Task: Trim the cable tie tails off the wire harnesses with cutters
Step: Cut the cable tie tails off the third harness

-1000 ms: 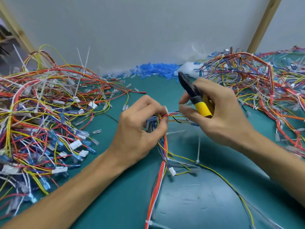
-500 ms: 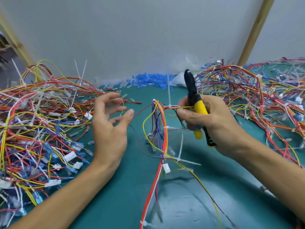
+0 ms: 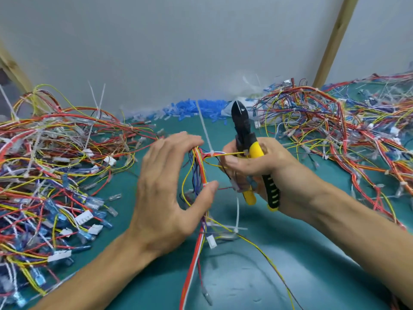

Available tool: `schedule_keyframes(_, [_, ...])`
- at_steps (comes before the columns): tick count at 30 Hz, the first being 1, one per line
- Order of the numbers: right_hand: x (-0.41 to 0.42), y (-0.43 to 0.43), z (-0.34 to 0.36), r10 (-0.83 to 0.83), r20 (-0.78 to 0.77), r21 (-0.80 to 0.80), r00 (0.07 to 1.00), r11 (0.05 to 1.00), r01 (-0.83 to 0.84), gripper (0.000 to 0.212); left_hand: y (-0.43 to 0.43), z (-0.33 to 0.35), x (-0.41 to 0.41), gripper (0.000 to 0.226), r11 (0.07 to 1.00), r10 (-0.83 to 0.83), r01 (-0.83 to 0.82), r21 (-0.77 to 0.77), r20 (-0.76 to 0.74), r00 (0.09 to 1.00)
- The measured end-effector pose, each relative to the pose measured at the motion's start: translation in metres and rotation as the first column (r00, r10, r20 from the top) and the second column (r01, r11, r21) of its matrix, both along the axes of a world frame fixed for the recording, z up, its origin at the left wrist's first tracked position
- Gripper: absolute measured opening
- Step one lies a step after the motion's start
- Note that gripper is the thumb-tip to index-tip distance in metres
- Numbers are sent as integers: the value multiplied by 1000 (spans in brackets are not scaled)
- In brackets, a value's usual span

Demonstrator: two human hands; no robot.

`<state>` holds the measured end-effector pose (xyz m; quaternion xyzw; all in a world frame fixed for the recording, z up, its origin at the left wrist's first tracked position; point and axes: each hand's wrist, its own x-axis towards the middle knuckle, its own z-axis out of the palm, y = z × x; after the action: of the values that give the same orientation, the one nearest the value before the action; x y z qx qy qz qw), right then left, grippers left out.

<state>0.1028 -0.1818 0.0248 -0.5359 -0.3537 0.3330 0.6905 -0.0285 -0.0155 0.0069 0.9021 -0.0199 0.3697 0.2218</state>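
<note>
While your right hand [image 3: 257, 173] curls tightly round the yellow-and-black handles of the cutters [image 3: 243, 130], their black nose pointing up and away from you, it also pinches thin yellow wires of the wire harness [image 3: 201, 168] against one handle. Your palm hides most of the handles.

Your left hand [image 3: 169, 193] is loose, with the fingers arched over the harness and the thumb at its near side. Blur hides whether they touch it.

A white cable tie tail [image 3: 204, 130] stands up between your hands, uncut. The harness runs down the teal tabletop [image 3: 268, 283] and off the lower edge.

The left pile [image 3: 55, 166] and the right pile [image 3: 348, 135] of tangled harnesses run out of view.
</note>
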Motion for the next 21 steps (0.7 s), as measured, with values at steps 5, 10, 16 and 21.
schedule_keyframes(5, [7,0,0,-73,-55,-44,996,997,71,2,6,-15,5,31,888,-212,148,-436,-101,972])
schedule_keyframes(10, [16,-3,-1,-171,103,-169,980,968,186,5,8,-21,10,20,863,-217,156,-480,-74,973])
schedule_keyframes(16, [12,-2,-4,-113,713,-226,692,897,379,9,11,-26,13,31,876,-130,76,-475,-82,988])
schedule_keyframes(21, [9,-4,-2,-77,839,-189,539,887,421,16,9,-23,12,29,776,-237,151,-612,-62,969])
